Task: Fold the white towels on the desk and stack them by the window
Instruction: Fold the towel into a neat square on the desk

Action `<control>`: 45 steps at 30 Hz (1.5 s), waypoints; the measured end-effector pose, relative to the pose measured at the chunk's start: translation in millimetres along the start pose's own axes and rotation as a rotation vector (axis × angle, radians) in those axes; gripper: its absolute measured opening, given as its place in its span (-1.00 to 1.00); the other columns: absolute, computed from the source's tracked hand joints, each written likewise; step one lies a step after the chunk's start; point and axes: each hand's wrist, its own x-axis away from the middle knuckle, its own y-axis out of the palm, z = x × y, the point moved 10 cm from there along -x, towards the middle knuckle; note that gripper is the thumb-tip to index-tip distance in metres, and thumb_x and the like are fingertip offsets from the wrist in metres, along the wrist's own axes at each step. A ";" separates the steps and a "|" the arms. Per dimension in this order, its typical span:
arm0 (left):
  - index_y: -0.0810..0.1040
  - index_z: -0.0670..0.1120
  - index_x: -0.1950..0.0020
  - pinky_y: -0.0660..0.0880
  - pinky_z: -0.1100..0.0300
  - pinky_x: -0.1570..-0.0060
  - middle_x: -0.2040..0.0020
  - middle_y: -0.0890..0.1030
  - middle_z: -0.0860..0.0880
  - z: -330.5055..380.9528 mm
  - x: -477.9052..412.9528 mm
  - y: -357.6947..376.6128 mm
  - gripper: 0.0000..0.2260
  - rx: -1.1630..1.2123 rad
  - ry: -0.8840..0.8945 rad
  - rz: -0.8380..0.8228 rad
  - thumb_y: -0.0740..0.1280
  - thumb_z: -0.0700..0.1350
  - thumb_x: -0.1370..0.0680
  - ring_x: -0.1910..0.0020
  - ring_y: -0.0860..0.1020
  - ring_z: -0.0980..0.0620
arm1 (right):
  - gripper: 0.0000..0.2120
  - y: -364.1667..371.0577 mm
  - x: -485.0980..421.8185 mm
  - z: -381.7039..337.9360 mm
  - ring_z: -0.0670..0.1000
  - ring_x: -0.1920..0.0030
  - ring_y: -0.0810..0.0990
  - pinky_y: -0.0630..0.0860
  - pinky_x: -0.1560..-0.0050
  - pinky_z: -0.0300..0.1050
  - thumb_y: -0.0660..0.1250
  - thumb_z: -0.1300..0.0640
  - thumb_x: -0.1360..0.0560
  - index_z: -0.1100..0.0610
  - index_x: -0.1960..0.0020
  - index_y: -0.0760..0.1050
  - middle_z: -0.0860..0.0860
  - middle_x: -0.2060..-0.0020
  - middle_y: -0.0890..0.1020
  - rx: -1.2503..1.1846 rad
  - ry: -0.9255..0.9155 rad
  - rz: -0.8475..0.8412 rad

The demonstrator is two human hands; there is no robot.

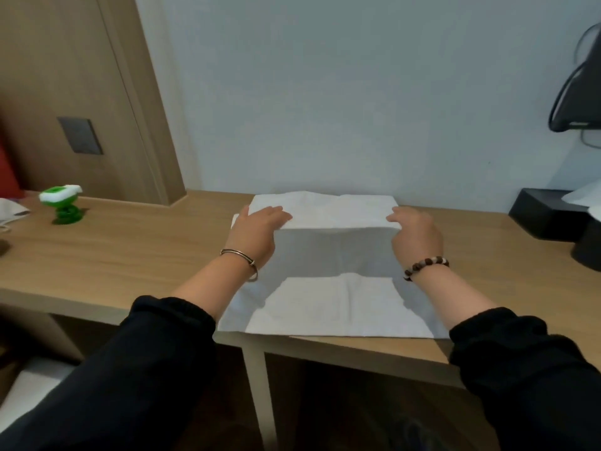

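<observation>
A white towel (338, 307) lies spread on the wooden desk (130, 255) against the wall. Its near part is flat on the desk, reaching the front edge. Its far part is lifted into a raised fold, with a shadowed face below the fold line. My left hand (257, 232) grips the left end of that fold, fingers lying over the top. My right hand (416, 236) grips the right end, fingers curled over the edge. Both thumbs are hidden under the cloth. No other towel and no window is in view.
A green and white gadget (63, 203) stands at the desk's back left, near a white item (9, 209) at the frame edge. A black box (549, 213) holding white paper sits at the back right. A dark object (579, 92) hangs on the wall above it.
</observation>
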 end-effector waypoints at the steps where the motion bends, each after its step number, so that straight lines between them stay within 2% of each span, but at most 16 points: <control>1: 0.45 0.00 -0.34 -0.03 0.03 -0.43 -0.42 0.40 0.00 6.6 11.0 -5.1 -0.36 -0.026 0.030 0.006 0.09 -0.49 -0.38 -0.42 0.31 0.06 | -0.53 -11.0 8.7 -4.7 0.16 -0.26 0.44 0.34 -0.21 -0.04 0.16 0.51 -0.34 0.21 -0.12 0.61 0.07 -0.27 0.54 0.016 -0.037 0.025; 4: 0.44 0.00 -0.36 -0.02 0.00 -0.43 -0.42 0.39 0.01 21.7 45.4 -13.2 -0.37 -0.094 0.090 0.002 0.11 -0.50 -0.39 -0.44 0.27 0.06 | -0.54 -34.4 39.3 -14.0 0.14 -0.29 0.46 0.21 -0.38 -0.02 0.18 0.54 -0.31 0.27 -0.10 0.62 0.13 -0.26 0.55 0.036 -0.115 0.056; 7: 0.41 0.04 -0.38 -0.05 -0.02 -0.46 -0.44 0.36 0.05 28.9 82.1 -5.0 -0.37 -0.136 0.115 -0.072 0.12 -0.49 -0.43 -0.48 0.20 0.05 | -0.56 -35.0 72.9 -13.8 0.08 -0.32 0.45 0.05 -0.46 -0.02 0.20 0.53 -0.32 0.25 -0.09 0.62 0.14 -0.27 0.54 0.156 -0.167 -0.020; 10: 0.30 0.09 -0.44 -0.07 0.02 -0.47 -0.48 0.29 0.10 28.7 119.9 18.4 -0.41 -0.109 0.105 -0.230 0.14 -0.38 -0.50 -0.50 0.14 0.07 | -0.54 -14.4 106.2 -1.5 -0.02 -0.41 0.32 -0.06 -0.47 -0.08 0.19 0.42 -0.42 0.10 -0.23 0.54 0.02 -0.37 0.44 0.271 -0.159 -0.220; 13: 0.16 0.10 -0.52 -0.07 0.05 -0.47 -0.53 0.16 0.10 20.1 143.9 37.0 -0.52 -0.054 0.088 -0.328 0.11 -0.14 -0.61 -0.52 0.06 0.07 | -0.51 15.6 136.6 15.6 -0.06 -0.49 0.13 -0.12 -0.49 -0.03 0.15 0.22 -0.54 -0.03 -0.44 0.29 -0.04 -0.49 0.23 0.255 -0.114 -0.499; 16: 0.09 0.14 -0.53 -0.09 0.07 -0.47 -0.55 0.08 0.12 7.3 145.2 42.4 -0.55 -0.080 0.081 -0.351 0.04 -0.03 -0.64 -0.53 0.01 0.08 | -0.51 25.1 142.9 19.8 -0.04 -0.52 0.05 -0.09 -0.50 0.04 0.12 0.06 -0.59 -0.09 -0.50 0.15 -0.05 -0.52 0.14 0.281 -0.118 -0.569; 19: 0.09 0.18 -0.52 -0.06 0.06 -0.48 -0.54 0.07 0.17 -7.3 136.3 43.6 -0.58 -0.084 0.046 -0.398 0.00 -0.01 -0.65 -0.53 0.01 0.10 | -0.50 29.4 140.1 10.4 -0.01 -0.51 0.09 0.00 -0.49 0.01 0.08 -0.06 -0.59 -0.06 -0.51 0.14 -0.03 -0.52 0.15 0.297 -0.163 -0.562; 23: 0.04 0.15 -0.54 -0.07 -0.07 -0.49 -0.56 0.00 0.14 -38.2 115.4 43.2 -0.55 -0.199 -0.087 -0.580 -0.02 0.07 -0.64 -0.54 -0.06 0.07 | -0.41 42.4 145.5 -20.7 0.04 -0.46 0.18 0.20 -0.39 -0.04 0.02 -0.27 -0.54 -0.04 -0.50 0.17 0.01 -0.49 0.22 0.249 -0.231 -0.636; 27: 0.04 0.10 -0.55 -0.16 -0.12 -0.47 -0.56 -0.03 0.10 -14.5 98.2 50.6 -0.45 0.054 -0.145 -0.701 -0.04 0.26 -0.60 -0.54 -0.13 0.03 | -0.49 43.7 141.9 -52.3 0.02 -0.23 0.41 0.40 -0.09 -0.05 -0.07 -0.26 -0.57 -0.04 -0.37 0.36 -0.11 -0.18 0.49 0.136 -0.288 -0.674; 30: 0.08 0.13 -0.54 -0.13 -0.17 -0.46 -0.56 0.02 0.07 25.6 79.9 60.7 -0.50 0.163 -0.115 -0.617 -0.07 0.23 -0.62 -0.54 -0.08 -0.02 | -0.60 37.8 114.8 -43.4 0.01 0.09 0.61 0.50 0.11 -0.07 0.02 -0.11 -0.61 0.07 -0.06 0.56 -0.07 0.14 0.66 -0.281 -0.026 -0.609; 33: 0.09 0.08 -0.53 0.01 -0.18 -0.42 -0.55 0.08 -0.01 55.8 74.6 79.6 -0.53 -0.014 -0.032 -0.537 -0.05 0.16 -0.63 -0.52 0.02 -0.09 | -0.73 36.6 80.8 -3.8 0.04 0.24 0.61 0.51 0.23 -0.08 0.15 0.12 -0.58 0.11 0.18 0.58 0.04 0.27 0.68 -0.547 0.276 -0.409; 35: 0.04 0.10 -0.53 -0.04 -0.17 -0.43 -0.56 0.01 -0.01 61.0 78.1 89.4 -0.49 -0.075 -0.024 -0.486 -0.09 0.23 -0.60 -0.53 -0.04 -0.08 | -0.75 31.4 55.7 24.5 0.16 0.14 0.61 0.53 0.11 0.02 0.17 0.18 -0.56 0.24 0.15 0.58 0.16 0.17 0.67 -0.455 0.331 -0.269; 37: 0.01 0.14 -0.54 -0.10 -0.16 -0.44 -0.57 -0.05 0.00 60.3 80.8 96.3 -0.45 -0.069 -0.018 -0.462 -0.14 0.29 -0.57 -0.54 -0.11 -0.06 | -0.71 32.1 34.4 50.3 0.25 0.14 0.57 0.50 0.15 0.02 0.13 0.19 -0.57 0.35 0.12 0.53 0.26 0.18 0.61 -0.322 0.380 -0.219; 39: 0.00 0.16 -0.53 -0.12 -0.16 -0.44 -0.57 -0.08 0.01 59.6 81.3 98.9 -0.43 -0.072 -0.005 -0.451 -0.16 0.31 -0.55 -0.54 -0.13 -0.04 | -0.73 38.0 16.4 65.8 0.15 0.22 0.48 0.34 0.26 -0.10 0.09 0.19 -0.59 0.30 0.17 0.46 0.21 0.25 0.52 -0.215 0.418 -0.235; 41: -0.02 0.19 -0.53 -0.13 -0.15 -0.44 -0.57 -0.09 0.04 58.2 79.8 99.7 -0.43 -0.076 -0.016 -0.453 -0.17 0.32 -0.54 -0.54 -0.14 -0.02 | -0.73 46.2 -2.0 74.0 0.10 0.24 0.46 0.29 0.28 -0.14 0.09 0.14 -0.60 0.28 0.13 0.45 0.19 0.19 0.53 -0.170 0.455 -0.261; 45: -0.04 0.21 -0.53 -0.15 -0.13 -0.44 -0.57 -0.10 0.06 58.7 77.2 101.7 -0.42 -0.064 -0.033 -0.447 -0.14 0.33 -0.52 -0.54 -0.14 0.00 | -0.56 67.1 -26.2 90.0 0.16 0.06 0.53 0.36 0.18 -0.12 0.18 -0.04 -0.60 0.30 -0.26 0.44 0.21 -0.11 0.58 -0.179 0.561 -0.313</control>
